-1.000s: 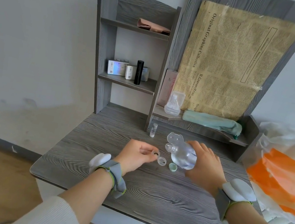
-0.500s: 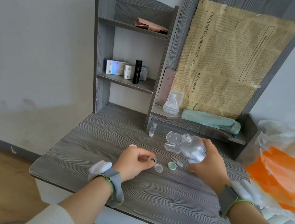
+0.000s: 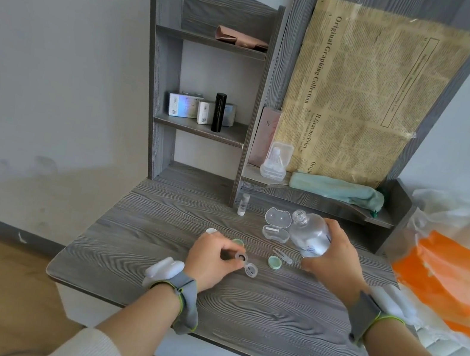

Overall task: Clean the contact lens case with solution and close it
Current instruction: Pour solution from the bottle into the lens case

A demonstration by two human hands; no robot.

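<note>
**Inspector:** Where is the case lying?

**Assistant:** The contact lens case is lying on the bench, near the middle and a little toward the left edge. The left hand is pinching its far well between thumb and fingertips. The near well is sticking out free toward the front edge.

**Inspector:** Orientation?

**Assistant:** Both wells are facing up, uncapped. The long axis is running diagonally, from the left hand down toward the front right corner. One green cap is lying just right of the case.

**Inspector:** And the other hand?

**Assistant:** The right hand is wrapping round the body of the solution bottle and holding it above the bench, right of centre. The bottle is tilting, with its neck pointing up and toward the back left corner, away from the case. I cannot tell whether the nozzle is open.

**Inspector:** Handling assessment?

**Assistant:** I am judging the case to be light, stiff plastic. It is probably liable to skid or tip if pressed on one well, and to turn slippery once wet. Holding it by one well's rim, as now, is leaving the other well open for rinsing. The bottle is looking clear and possibly squeezable, so gripping it mid-body is likely giving the best control of the flow.
</note>
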